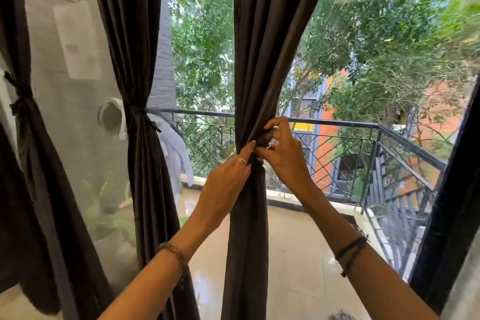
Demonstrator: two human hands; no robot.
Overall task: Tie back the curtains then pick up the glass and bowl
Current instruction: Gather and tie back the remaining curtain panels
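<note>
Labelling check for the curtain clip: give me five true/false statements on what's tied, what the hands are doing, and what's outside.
1. Both hands work at the gathered middle of the dark brown fabric curtain in the centre. True; left hand, right hand.
2. The dark curtain to its left hangs loose. False: a tie already cinches it.
3. The left hand wears a ring. True.
4. The right hand rests on the black metal balcony railing. False: it is at the curtain.
5. A glass and a bowl stand on the balcony floor. False: neither is in view.
</note>
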